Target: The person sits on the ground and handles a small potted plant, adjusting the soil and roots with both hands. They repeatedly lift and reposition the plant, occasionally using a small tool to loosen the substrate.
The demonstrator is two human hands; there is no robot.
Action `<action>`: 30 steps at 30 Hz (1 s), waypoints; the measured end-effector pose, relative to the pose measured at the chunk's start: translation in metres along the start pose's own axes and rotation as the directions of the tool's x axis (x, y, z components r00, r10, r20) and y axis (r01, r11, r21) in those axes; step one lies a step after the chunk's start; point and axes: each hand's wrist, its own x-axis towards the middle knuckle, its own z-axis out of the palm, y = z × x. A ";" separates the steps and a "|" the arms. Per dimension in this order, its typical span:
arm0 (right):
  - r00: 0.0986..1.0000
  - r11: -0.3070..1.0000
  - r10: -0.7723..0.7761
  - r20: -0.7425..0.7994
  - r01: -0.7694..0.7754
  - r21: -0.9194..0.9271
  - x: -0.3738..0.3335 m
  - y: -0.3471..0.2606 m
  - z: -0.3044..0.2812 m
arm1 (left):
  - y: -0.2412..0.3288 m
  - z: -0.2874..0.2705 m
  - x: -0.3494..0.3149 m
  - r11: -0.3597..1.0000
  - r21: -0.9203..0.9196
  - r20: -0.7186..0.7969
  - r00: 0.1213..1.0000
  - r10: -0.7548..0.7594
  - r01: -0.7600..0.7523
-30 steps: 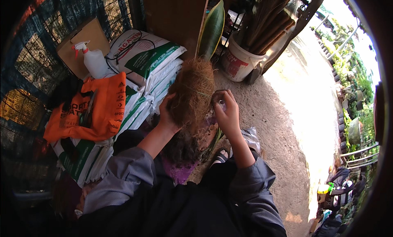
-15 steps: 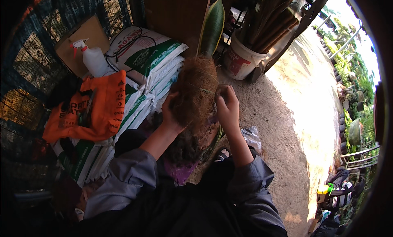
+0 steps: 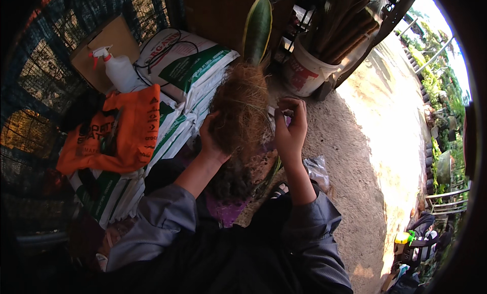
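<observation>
My left hand [image 3: 214,142] is wrapped round the left side of a shaggy brown ball of coconut fibre [image 3: 241,104]. A snake plant leaf [image 3: 257,32], dark green with yellow edges, stands up from the top of the ball. Just right of the ball, apart from it, is my right hand [image 3: 291,129], its fingers curled in a pinch. What they hold, if anything, is too small to make out. Below the ball lie dark loose fibre [image 3: 231,185] and a purple sheet or bag [image 3: 225,212], partly hidden by my arms.
Stacked white and green sacks [image 3: 203,65] stand at left, with a spray bottle [image 3: 122,73], a cardboard box [image 3: 109,43] and an orange bag [image 3: 119,136] on or by them. A white bucket [image 3: 307,73] holds long brown pieces at the back right. Clear plastic [image 3: 317,169] lies on the ground.
My right hand has moved slightly right, away from the fibre ball, and its fingers have loosened a little. The left hand keeps its hold; the leaf now stands more upright.
</observation>
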 end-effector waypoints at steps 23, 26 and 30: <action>0.987 0.972 -0.136 0.086 0.150 -0.181 0.001 -0.001 -0.005 | 0.001 0.005 0.010 0.998 0.017 -0.017 0.998 0.054 -0.054; 0.994 0.976 -0.082 0.077 0.096 -0.198 0.004 0.002 -0.009 | 0.001 0.006 0.010 0.999 0.029 0.005 1.000 0.017 -0.017; 0.997 0.980 -0.055 0.045 0.063 -0.187 0.009 0.007 -0.007 | 0.000 0.010 0.010 0.999 -0.027 -0.021 0.999 0.028 -0.029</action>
